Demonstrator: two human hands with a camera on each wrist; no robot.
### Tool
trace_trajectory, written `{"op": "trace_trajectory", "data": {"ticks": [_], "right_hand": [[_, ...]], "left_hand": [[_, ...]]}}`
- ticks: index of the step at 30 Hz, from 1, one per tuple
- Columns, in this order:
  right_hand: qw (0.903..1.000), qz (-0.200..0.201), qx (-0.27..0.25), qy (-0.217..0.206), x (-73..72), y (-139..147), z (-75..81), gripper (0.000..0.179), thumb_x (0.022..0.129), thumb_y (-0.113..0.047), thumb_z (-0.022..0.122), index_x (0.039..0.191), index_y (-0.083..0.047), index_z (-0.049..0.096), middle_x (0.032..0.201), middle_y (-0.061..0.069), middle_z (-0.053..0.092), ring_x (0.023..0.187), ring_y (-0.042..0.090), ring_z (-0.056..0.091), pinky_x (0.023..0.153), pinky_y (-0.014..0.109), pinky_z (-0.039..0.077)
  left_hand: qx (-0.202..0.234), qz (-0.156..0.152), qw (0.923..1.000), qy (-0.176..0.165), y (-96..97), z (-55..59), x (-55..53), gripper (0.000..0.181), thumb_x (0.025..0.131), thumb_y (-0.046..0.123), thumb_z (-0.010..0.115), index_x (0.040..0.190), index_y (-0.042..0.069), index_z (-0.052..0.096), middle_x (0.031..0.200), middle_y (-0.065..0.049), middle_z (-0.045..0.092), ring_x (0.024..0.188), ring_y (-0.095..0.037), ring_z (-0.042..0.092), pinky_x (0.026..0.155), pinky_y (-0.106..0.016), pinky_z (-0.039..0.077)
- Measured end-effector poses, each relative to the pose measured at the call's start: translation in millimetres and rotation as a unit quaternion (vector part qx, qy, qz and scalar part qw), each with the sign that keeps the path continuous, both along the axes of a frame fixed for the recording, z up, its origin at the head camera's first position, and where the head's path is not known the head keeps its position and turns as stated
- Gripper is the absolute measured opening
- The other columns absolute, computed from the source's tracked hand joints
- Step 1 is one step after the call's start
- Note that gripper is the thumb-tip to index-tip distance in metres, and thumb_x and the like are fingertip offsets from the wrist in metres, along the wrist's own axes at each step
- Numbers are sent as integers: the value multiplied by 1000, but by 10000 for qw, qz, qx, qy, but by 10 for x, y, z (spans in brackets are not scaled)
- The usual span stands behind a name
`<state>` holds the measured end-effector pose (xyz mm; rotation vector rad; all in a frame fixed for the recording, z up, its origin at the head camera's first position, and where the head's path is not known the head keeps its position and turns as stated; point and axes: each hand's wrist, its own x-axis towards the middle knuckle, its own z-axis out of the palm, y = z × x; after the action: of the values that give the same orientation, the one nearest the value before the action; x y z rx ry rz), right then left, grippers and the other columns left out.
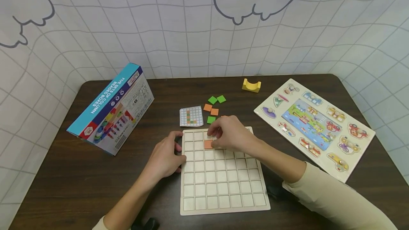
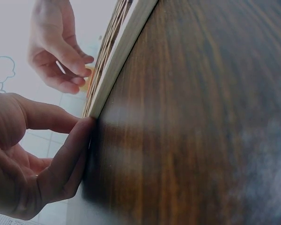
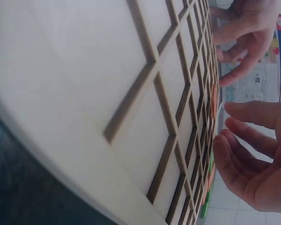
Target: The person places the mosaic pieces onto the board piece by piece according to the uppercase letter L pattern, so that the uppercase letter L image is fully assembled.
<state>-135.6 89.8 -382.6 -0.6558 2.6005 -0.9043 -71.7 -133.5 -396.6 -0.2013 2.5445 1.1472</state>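
A pale wooden board (image 1: 226,198) with a raised grid of squares lies on the dark table. My left hand (image 1: 164,157) is at its left edge; in the left wrist view the thumb and a finger (image 2: 68,152) pinch that edge. One orange square tile (image 1: 208,144) lies in a cell of the second row from the top. My right hand (image 1: 233,134) hovers over the upper rows, fingertips beside this tile. In the right wrist view the right hand's fingers (image 3: 234,159) are apart with nothing between them, and the tile (image 3: 214,101) sits flat in the grid.
Beyond the board lie a small printed grid card (image 1: 191,116), several loose green tiles (image 1: 212,100) and orange tiles (image 1: 214,111). A yellow curved block (image 1: 251,86) sits farther back. A boxed toy (image 1: 121,116) stands left; a picture puzzle board (image 1: 265,111) lies right.
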Motion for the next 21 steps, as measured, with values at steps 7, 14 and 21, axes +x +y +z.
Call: {"op": "trace_trajectory", "data": {"ticks": [7, 14, 21], "right_hand": [[9999, -107, -27, 48, -21, 50, 25, 17, 79, -8, 85, 95, -12, 80, 80, -5, 70, 77, 10, 62, 69, 26, 55], [9997, -215, -82, -1, -71, 95, 14, 18, 80, -7, 85, 96, -12, 81, 80, -5, 70, 76, 11, 61, 68, 26, 55], [9991, -371, -214, -32, -179, 142, 10, 17, 81, -6, 85, 96, -11, 80, 84, -3, 73, 81, 13, 65, 74, 27, 58]], "left_hand": [[7, -26, 10000, 47, -8, -1, 5, 71, 83, -3, 74, 148, 10, 48, 105, -13, 57, 56, -18, 63, 45, -29, 59], [-8, -24, 10000, 45, -3, -4, 8, 71, 83, -3, 74, 148, 10, 47, 105, -13, 57, 57, -18, 63, 45, -29, 59], [-3, -4, 10000, 30, -3, -5, 7, 71, 83, -3, 74, 148, 10, 47, 105, -13, 57, 59, -19, 62, 45, -29, 59]]}}
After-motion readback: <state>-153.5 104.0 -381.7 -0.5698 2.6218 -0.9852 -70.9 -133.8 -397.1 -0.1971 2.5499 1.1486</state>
